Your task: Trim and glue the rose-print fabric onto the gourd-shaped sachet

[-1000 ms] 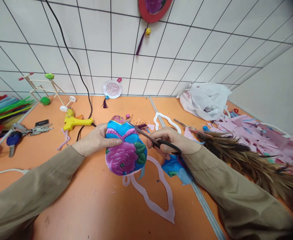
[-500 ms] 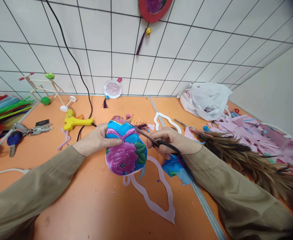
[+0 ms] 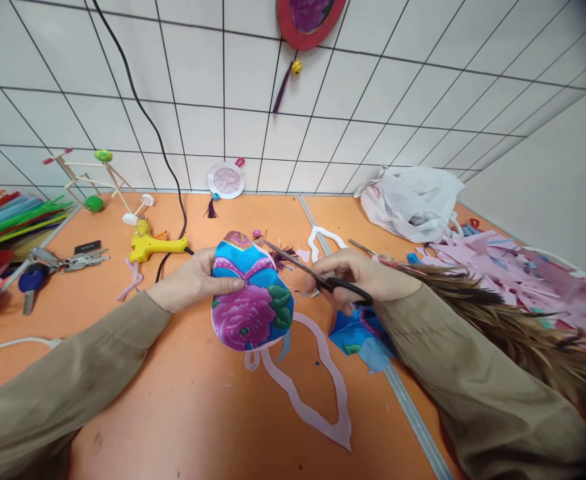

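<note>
My left hand [image 3: 193,281] pinches the left edge of a flower-patterned fabric piece [image 3: 245,313], blue with a large purple flower and green leaves. In my right hand [image 3: 350,275] are black-handled scissors [image 3: 330,281]; their blades point up and left, a little to the right of the fabric's upper edge and apart from it. Below the fabric lies a pale pink wavy-edged outline shape [image 3: 341,393] with a small loop beside it. Blue floral scraps [image 3: 357,337] lie under my right wrist.
A yellow glue gun [image 3: 155,247], keys [image 3: 33,279] and a stick model [image 3: 95,179] stand or lie at left. Behind are a white plastic bag [image 3: 410,203] and a round tasselled ornament [image 3: 227,180]. Brown feathers [image 3: 493,320] and pink scraps [image 3: 517,267] spread at right.
My right hand and the scissors have moved right, and the blades have come away from the fabric's upper edge. My left hand holds the fabric in the same place.
</note>
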`<action>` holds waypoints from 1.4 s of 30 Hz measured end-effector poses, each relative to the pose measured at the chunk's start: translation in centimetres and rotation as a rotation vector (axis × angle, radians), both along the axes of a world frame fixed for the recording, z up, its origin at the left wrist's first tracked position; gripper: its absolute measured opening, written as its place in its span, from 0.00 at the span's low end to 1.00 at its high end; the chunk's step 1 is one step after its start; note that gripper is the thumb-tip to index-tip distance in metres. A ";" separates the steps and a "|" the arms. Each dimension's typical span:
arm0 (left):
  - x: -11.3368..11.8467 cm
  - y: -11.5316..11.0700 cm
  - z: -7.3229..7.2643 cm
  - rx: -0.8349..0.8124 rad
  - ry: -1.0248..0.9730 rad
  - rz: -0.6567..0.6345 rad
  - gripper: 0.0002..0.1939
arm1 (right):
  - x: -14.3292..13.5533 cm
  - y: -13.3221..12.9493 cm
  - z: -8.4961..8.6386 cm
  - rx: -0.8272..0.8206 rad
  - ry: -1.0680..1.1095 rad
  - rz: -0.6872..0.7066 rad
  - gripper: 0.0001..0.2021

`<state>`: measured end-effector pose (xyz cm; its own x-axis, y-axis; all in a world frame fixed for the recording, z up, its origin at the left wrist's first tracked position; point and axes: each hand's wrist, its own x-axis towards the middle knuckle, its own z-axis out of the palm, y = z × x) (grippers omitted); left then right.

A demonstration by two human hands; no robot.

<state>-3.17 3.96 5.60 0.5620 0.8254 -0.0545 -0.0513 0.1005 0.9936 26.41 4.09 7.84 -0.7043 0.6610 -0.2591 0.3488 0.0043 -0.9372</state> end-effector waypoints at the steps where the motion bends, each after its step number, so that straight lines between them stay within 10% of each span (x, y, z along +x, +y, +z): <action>1: 0.0 0.0 0.1 0.000 0.005 0.011 0.14 | 0.3 0.1 0.1 0.018 -0.002 -0.025 0.14; 18: -1.2 -7.0 0.4 -0.096 -0.035 0.105 0.14 | -1.2 -2.2 0.4 0.800 -0.860 -0.235 0.09; 31: 0.7 -13.7 -1.5 0.029 0.065 0.055 0.18 | -1.3 -5.0 -2.3 0.825 -1.046 -0.267 0.16; 42: 2.4 -13.7 -2.8 0.000 0.071 0.103 0.31 | -1.0 -5.4 -2.6 0.829 -1.063 -0.290 0.18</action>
<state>-0.81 -9.70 2.85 0.4689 0.8786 -0.0909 0.0088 0.0983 0.9951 25.38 -1.30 5.25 -0.2291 0.9725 -0.0425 0.9730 0.2301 0.0193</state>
